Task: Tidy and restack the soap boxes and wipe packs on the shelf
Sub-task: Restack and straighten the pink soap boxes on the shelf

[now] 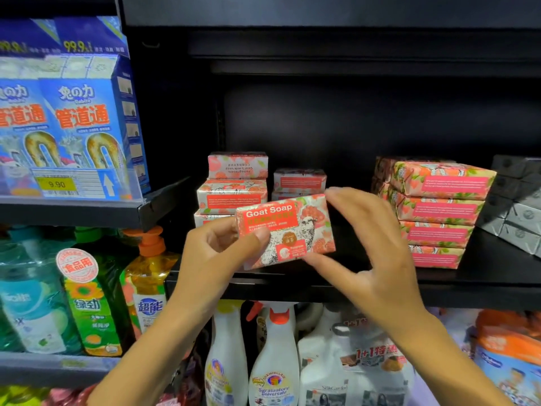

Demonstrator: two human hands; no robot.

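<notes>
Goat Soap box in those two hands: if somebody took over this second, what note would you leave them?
Left hand pinches the Goat Soap box at its left end; right hand holds its right end. The box is held in front of the shelf, not resting on it.
Done: the tall stack at right looks fairly neat.
Left: place the held box; the left stack and short middle stack are uneven. Wipe packs: none I can pick out.

"Goat Soap" on soap box [285,230] — "9.90" on price tag [57,184]
</notes>
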